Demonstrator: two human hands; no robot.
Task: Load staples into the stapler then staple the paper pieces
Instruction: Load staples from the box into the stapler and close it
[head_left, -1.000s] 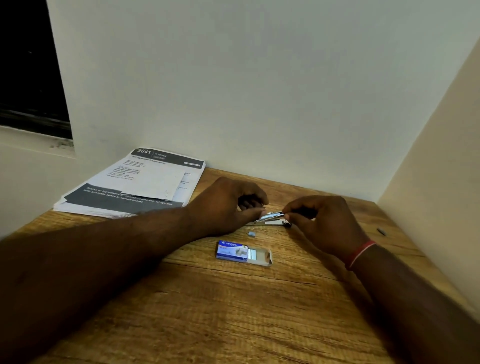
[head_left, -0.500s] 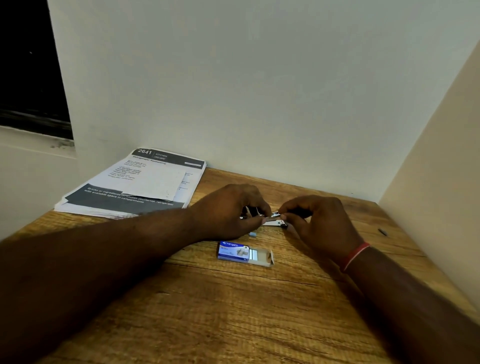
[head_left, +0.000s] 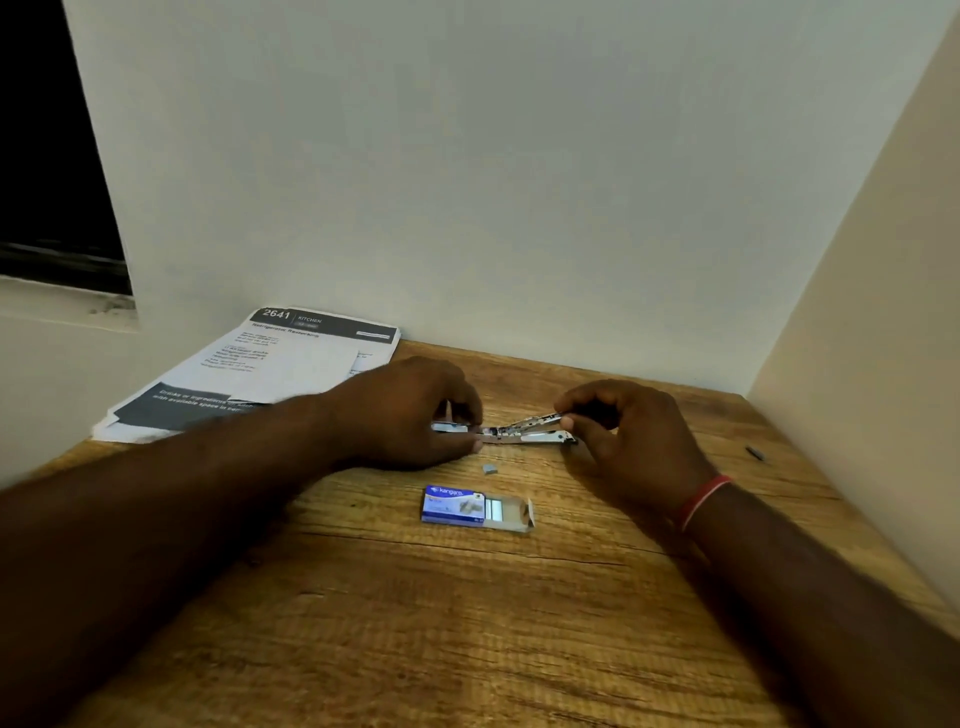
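Note:
A small metal stapler (head_left: 519, 431) lies stretched out on the wooden table (head_left: 467, 623), its arms parted at the right end. My left hand (head_left: 410, 415) pinches its left end. My right hand (head_left: 628, 441) grips the raised upper arm at the right end. A tiny grey strip of staples (head_left: 489, 469) lies loose just in front of the stapler. Nearer me sits a blue staple box (head_left: 475, 506), slid open with staples showing. A stack of printed paper sheets (head_left: 260, 369) rests at the table's back left.
White walls close the table at the back and on the right. A dark window (head_left: 47, 156) is at the upper left. A small dark object (head_left: 756, 452) lies near the right wall.
My hands have drawn apart, the left going left and the right going right. The stapler now lies longer between them, with its top arm lifted.

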